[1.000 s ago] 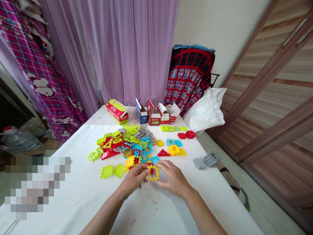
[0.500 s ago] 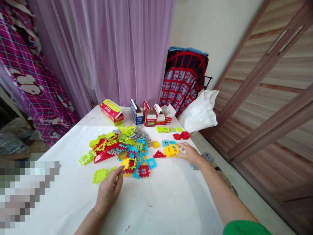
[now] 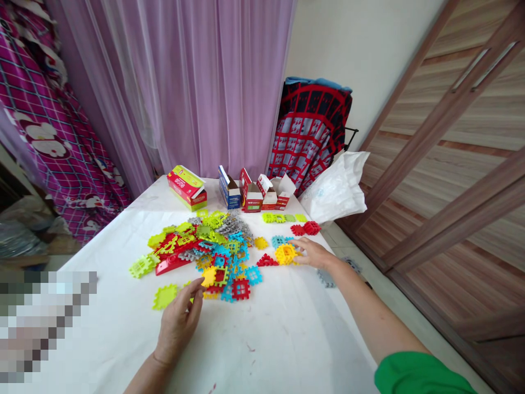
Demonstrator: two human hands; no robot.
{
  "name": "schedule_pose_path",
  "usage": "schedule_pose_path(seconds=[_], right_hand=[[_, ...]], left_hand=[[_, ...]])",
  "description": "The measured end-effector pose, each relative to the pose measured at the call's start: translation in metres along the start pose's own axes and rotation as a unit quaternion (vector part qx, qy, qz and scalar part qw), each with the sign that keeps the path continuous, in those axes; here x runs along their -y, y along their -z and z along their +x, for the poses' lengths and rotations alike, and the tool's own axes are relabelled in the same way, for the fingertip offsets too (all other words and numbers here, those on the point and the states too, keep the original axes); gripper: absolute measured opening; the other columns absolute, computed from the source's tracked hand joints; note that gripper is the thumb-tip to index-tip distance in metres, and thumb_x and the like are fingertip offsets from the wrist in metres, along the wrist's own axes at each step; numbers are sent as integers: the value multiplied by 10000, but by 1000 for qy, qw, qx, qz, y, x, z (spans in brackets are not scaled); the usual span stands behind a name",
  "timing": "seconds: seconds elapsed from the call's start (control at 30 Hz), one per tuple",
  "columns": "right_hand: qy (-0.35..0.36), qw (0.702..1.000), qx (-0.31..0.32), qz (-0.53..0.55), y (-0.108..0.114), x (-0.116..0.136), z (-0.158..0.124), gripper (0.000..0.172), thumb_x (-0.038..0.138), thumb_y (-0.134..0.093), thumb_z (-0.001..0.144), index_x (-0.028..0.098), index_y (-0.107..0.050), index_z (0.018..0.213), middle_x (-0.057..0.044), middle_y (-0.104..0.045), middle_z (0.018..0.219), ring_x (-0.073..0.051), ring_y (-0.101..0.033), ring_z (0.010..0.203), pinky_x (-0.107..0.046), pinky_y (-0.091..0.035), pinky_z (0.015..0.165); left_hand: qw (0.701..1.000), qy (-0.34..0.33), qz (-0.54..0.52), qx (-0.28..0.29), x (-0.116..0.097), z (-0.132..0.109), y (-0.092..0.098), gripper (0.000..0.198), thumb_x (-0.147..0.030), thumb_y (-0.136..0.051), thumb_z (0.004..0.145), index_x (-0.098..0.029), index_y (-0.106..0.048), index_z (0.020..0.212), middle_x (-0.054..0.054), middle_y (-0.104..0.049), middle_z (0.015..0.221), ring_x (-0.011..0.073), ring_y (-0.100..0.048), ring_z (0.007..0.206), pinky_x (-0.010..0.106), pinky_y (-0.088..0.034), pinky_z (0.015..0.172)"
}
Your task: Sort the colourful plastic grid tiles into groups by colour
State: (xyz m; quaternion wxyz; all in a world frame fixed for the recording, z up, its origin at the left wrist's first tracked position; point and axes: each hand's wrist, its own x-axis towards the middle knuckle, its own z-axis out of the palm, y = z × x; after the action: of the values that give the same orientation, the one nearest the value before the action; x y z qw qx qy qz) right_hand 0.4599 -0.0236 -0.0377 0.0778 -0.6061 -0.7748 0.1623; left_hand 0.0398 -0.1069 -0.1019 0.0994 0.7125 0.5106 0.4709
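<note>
My left hand (image 3: 179, 317) is at the near edge of a mixed heap of plastic building tiles (image 3: 197, 241), its fingertips at a yellow tile (image 3: 209, 276) and its fingers closed on it. At the right, my right hand (image 3: 310, 253) touches the side of a stack of yellow tiles (image 3: 285, 254) with its fingers apart. A red triangular piece (image 3: 267, 260) lies just left of that stack. Behind it are light blue tiles (image 3: 279, 241) and a single yellow tile (image 3: 261, 242). Beside my left hand lies a green tile (image 3: 164, 297).
Open cardboard boxes stand along the back, among them a blue box (image 3: 229, 189) and a red-and-green box (image 3: 187, 187). Green tiles (image 3: 274, 218) and red tiles (image 3: 311, 227) lie at the back right, near a white bag (image 3: 336, 186). Grey tiles (image 3: 326, 278) lie at the right edge.
My right hand has shifted slightly left against the yellow stack, which now looks more compact. My left hand has moved slightly left and down.
</note>
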Motion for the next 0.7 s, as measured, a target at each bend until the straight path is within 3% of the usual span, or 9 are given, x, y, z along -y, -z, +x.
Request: schedule_pose_path(seconds=[0.2,0.27,0.37,0.53,0.7], right_hand=[[13,1000,-17,5,3,0,-2,663,285,-664,725,215,-508,1365,-91,-601,1118,-198,-610,894,-309,-484,811],[17,998,-62,19,1,1,-6,667,267,-651,719,210,-501,1367,-81,-616,1095,-190,-614,869,-308,-496,791],[34,983,-176,43,-9,13,-16,536,240,-568,764,211,-557,1299,-64,-644,1043,-177,-622,820,-311,-511,770],[62,924,-358,114,-53,70,-32,255,253,-477,876,211,-688,1012,-65,-701,928,-183,-656,829,-287,-534,733],[114,895,-398,167,-102,129,-36,207,194,-491,880,215,-694,916,-43,-714,838,-161,-674,751,-257,-547,695]], left_hand=[[996,69,-48,-5,-6,3,2,288,-373,-491,887,-212,-606,1095,55,-743,864,152,-711,690,205,-546,504],[992,107,-66,-18,-8,4,2,297,-384,-482,884,-203,-605,1085,60,-737,863,153,-705,674,214,-545,502],[985,140,-82,-48,-6,6,1,288,-373,-478,881,-189,-602,1065,56,-724,824,157,-698,677,243,-560,560],[992,107,-31,-57,-1,10,0,224,-335,-488,876,-206,-620,1003,52,-722,853,171,-690,751,275,-562,636],[997,2,72,11,-3,12,-1,176,-284,-545,859,-232,-636,1000,64,-713,995,218,-656,940,370,-520,843]])
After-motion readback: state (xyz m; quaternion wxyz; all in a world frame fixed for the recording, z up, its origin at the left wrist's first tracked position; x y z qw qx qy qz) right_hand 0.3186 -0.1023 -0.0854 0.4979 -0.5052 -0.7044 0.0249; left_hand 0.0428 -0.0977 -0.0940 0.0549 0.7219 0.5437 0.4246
